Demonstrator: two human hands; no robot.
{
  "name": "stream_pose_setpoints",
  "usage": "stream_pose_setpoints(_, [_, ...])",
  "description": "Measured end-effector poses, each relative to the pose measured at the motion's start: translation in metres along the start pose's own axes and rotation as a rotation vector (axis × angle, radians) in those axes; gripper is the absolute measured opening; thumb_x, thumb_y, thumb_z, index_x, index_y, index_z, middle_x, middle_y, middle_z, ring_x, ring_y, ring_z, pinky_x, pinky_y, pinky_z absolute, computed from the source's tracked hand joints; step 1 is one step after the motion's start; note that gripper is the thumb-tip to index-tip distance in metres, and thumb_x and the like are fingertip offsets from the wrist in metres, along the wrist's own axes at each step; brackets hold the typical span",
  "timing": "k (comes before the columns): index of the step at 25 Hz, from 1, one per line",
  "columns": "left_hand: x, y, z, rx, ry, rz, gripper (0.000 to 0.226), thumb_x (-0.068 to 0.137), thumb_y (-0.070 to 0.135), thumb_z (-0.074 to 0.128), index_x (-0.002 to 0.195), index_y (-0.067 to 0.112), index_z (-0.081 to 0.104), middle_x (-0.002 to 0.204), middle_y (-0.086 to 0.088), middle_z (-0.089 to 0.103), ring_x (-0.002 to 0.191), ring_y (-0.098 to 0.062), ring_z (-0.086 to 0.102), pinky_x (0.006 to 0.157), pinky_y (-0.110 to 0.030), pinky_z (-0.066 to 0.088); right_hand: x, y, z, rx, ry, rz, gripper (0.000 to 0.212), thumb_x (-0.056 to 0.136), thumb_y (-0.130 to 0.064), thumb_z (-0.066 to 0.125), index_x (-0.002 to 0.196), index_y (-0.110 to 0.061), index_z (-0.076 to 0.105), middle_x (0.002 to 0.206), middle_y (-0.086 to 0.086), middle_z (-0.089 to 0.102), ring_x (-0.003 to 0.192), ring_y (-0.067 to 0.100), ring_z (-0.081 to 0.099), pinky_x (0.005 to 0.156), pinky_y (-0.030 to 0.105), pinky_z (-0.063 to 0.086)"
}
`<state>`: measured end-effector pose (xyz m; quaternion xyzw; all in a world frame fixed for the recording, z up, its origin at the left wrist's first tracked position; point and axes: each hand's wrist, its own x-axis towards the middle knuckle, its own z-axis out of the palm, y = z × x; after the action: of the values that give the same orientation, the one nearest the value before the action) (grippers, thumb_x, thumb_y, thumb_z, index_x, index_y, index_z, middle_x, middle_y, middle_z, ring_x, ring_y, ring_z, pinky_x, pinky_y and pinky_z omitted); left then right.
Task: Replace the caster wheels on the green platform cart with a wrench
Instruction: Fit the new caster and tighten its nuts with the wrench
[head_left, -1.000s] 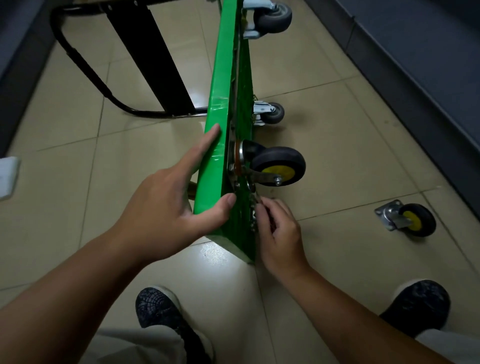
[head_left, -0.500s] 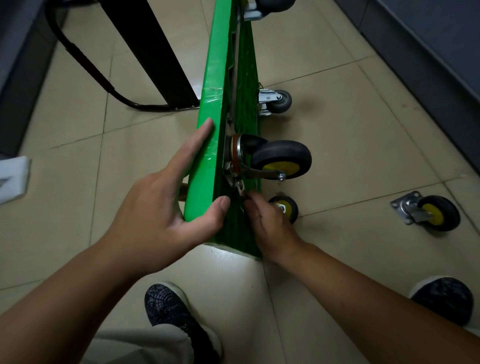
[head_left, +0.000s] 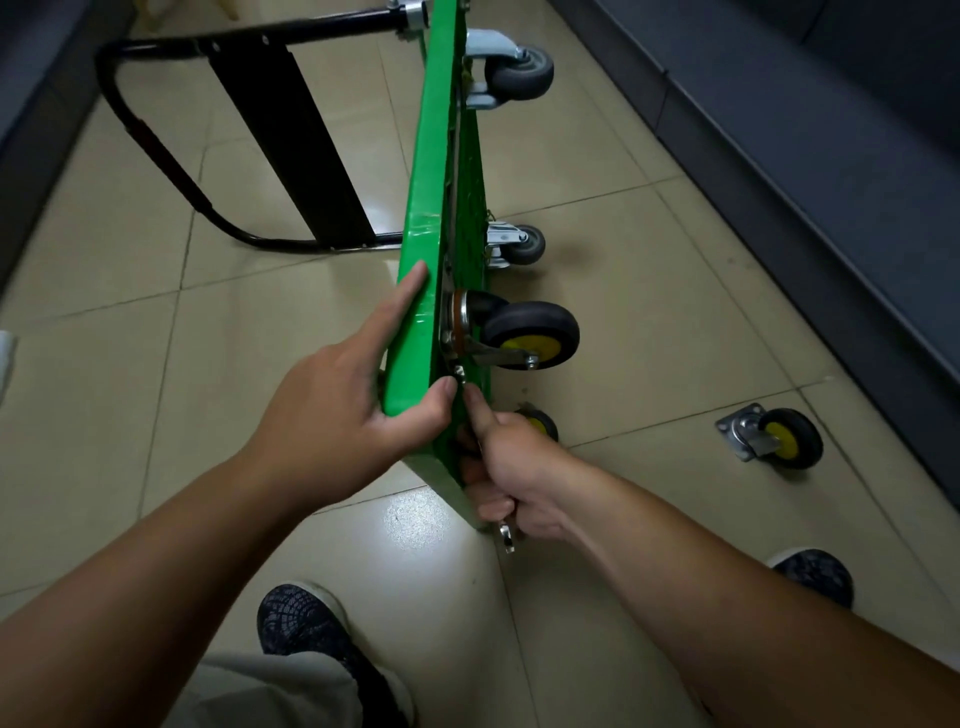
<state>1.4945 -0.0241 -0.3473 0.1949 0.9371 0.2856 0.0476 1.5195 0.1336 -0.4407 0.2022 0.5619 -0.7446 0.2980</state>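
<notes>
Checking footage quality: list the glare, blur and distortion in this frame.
Head view: bright glare on the floor tile below the green cart's near corner; dark wall at right sits in shadow; wide-angle stretch swells both forearms; left hand slightly motion-smeared; wrench end under the right hand glints.

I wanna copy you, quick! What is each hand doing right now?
Left hand: closed, gripping the edge of the cart.
Right hand: closed, holding the wrench.

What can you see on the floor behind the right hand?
Part of a yellow-hubbed wheel shows past the right hand; the hand covers the rest, bracket included.
</notes>
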Motion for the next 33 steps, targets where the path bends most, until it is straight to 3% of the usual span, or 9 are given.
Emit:
stream_pose_setpoints(4, [0.001,-0.002,-0.002,-0.043,-0.052,0.023,0.086,0.077,0.074,0.046,0.151,0.063,0.004,0.110,-0.005,0.070,0.083,-0.027,0.071,0.063,-0.046,0.060,0.007,0.036,-0.010,-0.394,0.170,-0.348,0.071,0.093,-0.075,0.028,0.093,-0.016,0.067,0.077,0.005,0.067,0.070,0.020,0.064,0.058,0.030,0.044])
stream_pose_setpoints(6, [0.001,-0.003,-0.003,-0.059,-0.061,0.031,0.086,0.078,0.073,0.048,0.151,0.063,0.005,0.117,-0.006,0.069,0.086,-0.029,0.072,0.063,-0.046,0.061,0.010,0.053,-0.027,-0.521,0.254,-0.475,0.058,0.094,-0.067,0.030,0.089,-0.019,0.064,0.076,-0.002,0.065,0.072,0.005,0.062,0.060,0.023,0.044])
stream_pose_setpoints(9, [0.004,-0.007,-0.001,-0.076,-0.064,0.056,0.087,0.079,0.072,0.050,0.153,0.060,0.007,0.123,-0.004,0.068,0.087,-0.029,0.072,0.064,-0.046,0.062,0.022,0.052,-0.048,-0.634,0.288,-0.590,0.032,0.103,-0.044,0.036,0.081,-0.027,0.050,0.065,-0.007,0.051,0.063,0.002,0.054,0.052,0.016,0.037])
stream_pose_setpoints(14, [0.003,-0.005,0.000,-0.073,-0.047,0.081,0.087,0.081,0.069,0.052,0.155,0.056,0.009,0.124,0.039,0.044,0.093,-0.019,0.071,0.071,-0.032,0.063,0.060,0.038,-0.067,-0.809,0.273,-0.767,0.041,0.103,-0.054,0.030,0.092,-0.022,0.053,0.069,-0.010,0.051,0.061,0.013,0.051,0.057,0.036,0.041])
stream_pose_setpoints(19, [0.004,-0.007,0.002,-0.115,-0.025,0.109,0.086,0.083,0.062,0.055,0.157,0.050,0.013,0.135,0.039,0.042,0.104,-0.014,0.069,0.092,-0.022,0.056,0.086,0.029,-0.072,-0.834,0.098,-0.802,0.031,0.101,-0.049,0.026,0.107,-0.028,0.049,0.082,-0.002,0.057,0.071,0.022,0.057,0.067,0.043,0.050])
stream_pose_setpoints(23, [0.004,-0.007,0.001,-0.140,-0.028,0.110,0.085,0.085,0.060,0.056,0.158,0.047,0.015,0.135,0.035,0.045,0.104,-0.013,0.070,0.090,-0.035,0.060,0.093,0.021,-0.068,-0.844,0.021,-0.870,0.029,0.102,-0.042,0.029,0.110,-0.025,0.051,0.093,0.004,0.059,0.081,0.024,0.059,0.073,0.045,0.052])
stream_pose_setpoints(28, [0.003,-0.007,0.001,-0.110,-0.019,0.099,0.084,0.085,0.061,0.054,0.158,0.048,0.013,0.133,0.034,0.045,0.100,-0.018,0.071,0.086,-0.035,0.061,0.094,0.017,-0.068,-0.857,-0.005,-0.787,0.039,0.105,-0.038,0.031,0.125,-0.013,0.054,0.110,0.016,0.064,0.099,0.032,0.062,0.087,0.041,0.050])
stream_pose_setpoints(31, [0.002,-0.006,0.001,-0.081,0.000,0.101,0.083,0.086,0.060,0.052,0.158,0.049,0.013,0.131,0.037,0.043,0.098,-0.021,0.071,0.086,-0.038,0.061,0.082,0.013,-0.065,-0.896,-0.028,-0.728,0.037,0.107,-0.026,0.036,0.131,-0.004,0.054,0.106,0.013,0.064,0.092,0.021,0.057,0.073,0.016,0.039])
stream_pose_setpoints(33, [0.002,-0.006,0.001,-0.069,0.004,0.104,0.082,0.086,0.060,0.052,0.158,0.048,0.013,0.130,0.033,0.047,0.096,-0.022,0.071,0.082,-0.041,0.062,0.075,0.018,-0.058,-0.835,-0.026,-0.724,0.036,0.107,-0.033,0.034,0.118,-0.009,0.058,0.098,0.014,0.066,0.083,0.023,0.060,0.071,0.029,0.045])
